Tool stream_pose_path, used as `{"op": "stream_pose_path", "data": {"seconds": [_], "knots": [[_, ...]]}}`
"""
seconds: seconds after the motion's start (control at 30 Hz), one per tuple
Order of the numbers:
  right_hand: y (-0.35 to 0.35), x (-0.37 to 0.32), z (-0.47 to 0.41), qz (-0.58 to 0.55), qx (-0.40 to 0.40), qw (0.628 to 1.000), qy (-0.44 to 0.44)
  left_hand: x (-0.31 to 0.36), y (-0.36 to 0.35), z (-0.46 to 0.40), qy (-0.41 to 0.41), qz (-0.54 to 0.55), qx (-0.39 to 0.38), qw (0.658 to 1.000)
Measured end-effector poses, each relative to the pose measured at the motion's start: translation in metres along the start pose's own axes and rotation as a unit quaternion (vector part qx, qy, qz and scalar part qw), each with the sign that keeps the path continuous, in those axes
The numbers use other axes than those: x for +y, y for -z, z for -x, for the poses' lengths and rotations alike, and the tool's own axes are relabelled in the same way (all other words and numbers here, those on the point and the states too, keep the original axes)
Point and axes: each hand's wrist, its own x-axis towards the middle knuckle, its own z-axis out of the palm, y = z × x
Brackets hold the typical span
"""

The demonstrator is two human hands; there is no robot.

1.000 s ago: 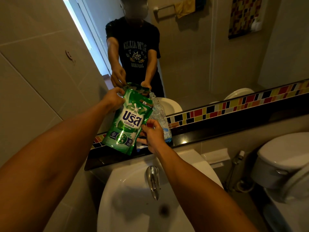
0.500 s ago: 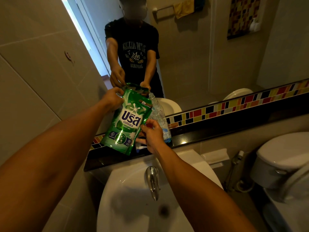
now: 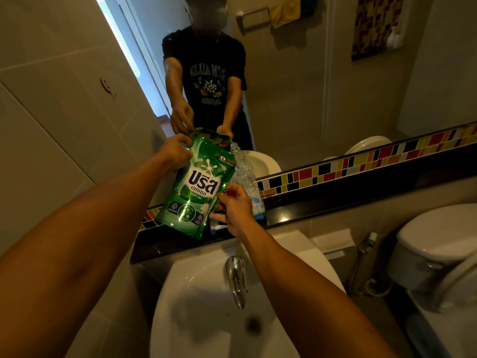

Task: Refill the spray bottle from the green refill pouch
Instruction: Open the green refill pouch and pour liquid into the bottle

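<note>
The green refill pouch [image 3: 194,187] with blue and white lettering hangs tilted above the black ledge, its top leaning right toward the bottle. My left hand [image 3: 173,153] grips the pouch's upper left corner. My right hand [image 3: 233,207] pinches the pouch's right edge at mid-height. Just behind that edge, on the ledge, stands a clear plastic bottle [image 3: 245,177] with its neck uncapped and a little blue liquid at the bottom. The pouch's top right corner is close to the bottle's mouth. I cannot see any liquid flowing.
A black stone ledge [image 3: 322,210] runs under the mirror [image 3: 296,86], with a coloured mosaic strip [image 3: 361,161]. Below is a white washbasin [image 3: 206,319] with a chrome tap [image 3: 236,277]. A white toilet [image 3: 438,254] and a hose sprayer [image 3: 366,244] are at the right.
Both hands and the pouch keep nearly the same pose; the pouch has shifted only slightly.
</note>
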Motion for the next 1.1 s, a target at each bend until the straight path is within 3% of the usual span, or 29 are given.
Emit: {"op": "stream_pose_path", "data": {"seconds": [0.47, 1.1], "knots": [[0.0010, 0.0030, -0.0033, 0.002, 0.001, 1.000, 0.005, -0.0001, 0.0010, -0.0013, -0.014, 0.000, 0.020, 1.000], [-0.0010, 0.0015, -0.0033, -0.008, 0.003, 1.000, 0.002, 0.0031, 0.0047, -0.0045, 0.002, 0.000, -0.012, 1.000]]}}
